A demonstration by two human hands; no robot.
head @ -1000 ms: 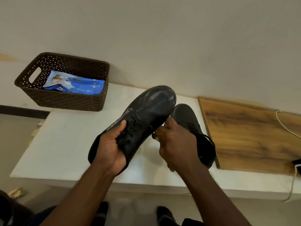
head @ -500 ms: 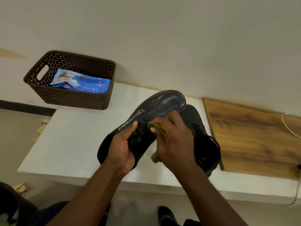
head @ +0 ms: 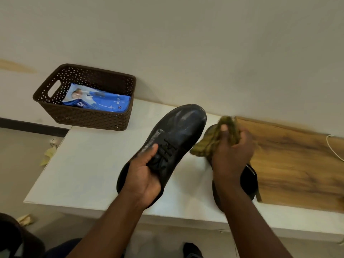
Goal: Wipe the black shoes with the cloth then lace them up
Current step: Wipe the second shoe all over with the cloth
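The black shoe is held up above the white table, toe pointing away and up to the right. Its leather is smooth and glossy on the rounded toe, with pale dusty smears along the left edge and near the tip; black laces cross the eyelets in short bars. The left hand grips it around the heel and throat, thumb lying beside the laces and fingers wrapped under the sole.

Just to the right, apart from the toe, the right hand clutches a crumpled olive-yellow cloth, fingers curled tightly into its soft, bunched folds; the cloth is blurred. Beneath that hand and forearm the second black shoe rests on the table, mostly hidden, only its dark collar and heel showing.

A wood-grain board lies flat beside it at the right. At the table's far left corner stands a dark brown perforated plastic basket with a handle slot, containing a glossy blue packet.
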